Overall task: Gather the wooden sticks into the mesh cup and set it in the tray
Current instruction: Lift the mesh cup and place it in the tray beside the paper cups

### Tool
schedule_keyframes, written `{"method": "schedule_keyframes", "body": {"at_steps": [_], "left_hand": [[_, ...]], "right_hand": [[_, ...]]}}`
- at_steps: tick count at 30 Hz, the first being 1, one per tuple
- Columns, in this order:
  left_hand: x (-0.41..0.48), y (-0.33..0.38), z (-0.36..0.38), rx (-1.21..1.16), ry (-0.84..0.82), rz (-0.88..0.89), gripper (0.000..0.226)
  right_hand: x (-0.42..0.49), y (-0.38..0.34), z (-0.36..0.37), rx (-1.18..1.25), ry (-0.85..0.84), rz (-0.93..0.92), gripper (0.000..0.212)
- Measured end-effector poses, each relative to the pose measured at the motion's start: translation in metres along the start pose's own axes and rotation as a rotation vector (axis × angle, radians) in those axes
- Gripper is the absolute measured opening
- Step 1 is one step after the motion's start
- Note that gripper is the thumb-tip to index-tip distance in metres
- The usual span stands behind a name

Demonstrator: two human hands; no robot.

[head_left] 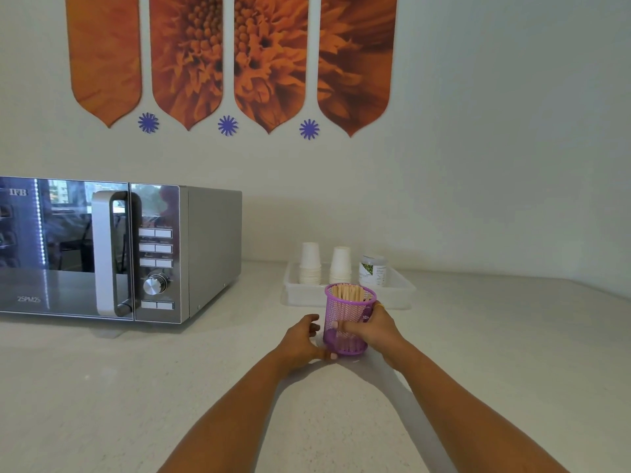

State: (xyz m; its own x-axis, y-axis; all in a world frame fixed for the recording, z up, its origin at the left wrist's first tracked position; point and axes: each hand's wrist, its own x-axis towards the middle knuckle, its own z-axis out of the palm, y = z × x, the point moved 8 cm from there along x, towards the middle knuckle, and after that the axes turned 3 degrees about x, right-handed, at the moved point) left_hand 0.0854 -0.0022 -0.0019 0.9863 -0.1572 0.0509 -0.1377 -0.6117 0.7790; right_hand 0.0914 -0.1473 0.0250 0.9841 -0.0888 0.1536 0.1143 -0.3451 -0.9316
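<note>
Two forearms of yours come up from the bottom edge and meet mid-frame at the mesh cup [345,310]. Your right hand [375,327] has its fingers wrapped round the purple mesh, a firm hold. Your left hand [300,339] sits loosely curved at the cup's lower left with the thumb tip on the base; can't tell if the other fingers touch. One bunch of wooden sticks [348,291] stands in the cup, which is on the near side of the tray [399,295], not in it. The tray holds two stacks of paper cups [310,264] and one jar [372,269] along its far side. One microwave [119,250] sits at left, well clear.
</note>
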Motion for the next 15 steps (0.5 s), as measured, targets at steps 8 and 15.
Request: {"method": "schedule_keyframes", "body": {"at_steps": [8, 15], "left_hand": [[0.02, -0.035, -0.029, 0.34, 0.101, -0.092, 0.084], [0.045, -0.057, -0.051, 0.485, 0.125, -0.114, 0.081]], "right_hand": [[0.033, -0.039, -0.001, 0.074, -0.008, -0.065, 0.08], [0.083, -0.065, 0.009, 0.101, 0.021, -0.094, 0.083]]}}
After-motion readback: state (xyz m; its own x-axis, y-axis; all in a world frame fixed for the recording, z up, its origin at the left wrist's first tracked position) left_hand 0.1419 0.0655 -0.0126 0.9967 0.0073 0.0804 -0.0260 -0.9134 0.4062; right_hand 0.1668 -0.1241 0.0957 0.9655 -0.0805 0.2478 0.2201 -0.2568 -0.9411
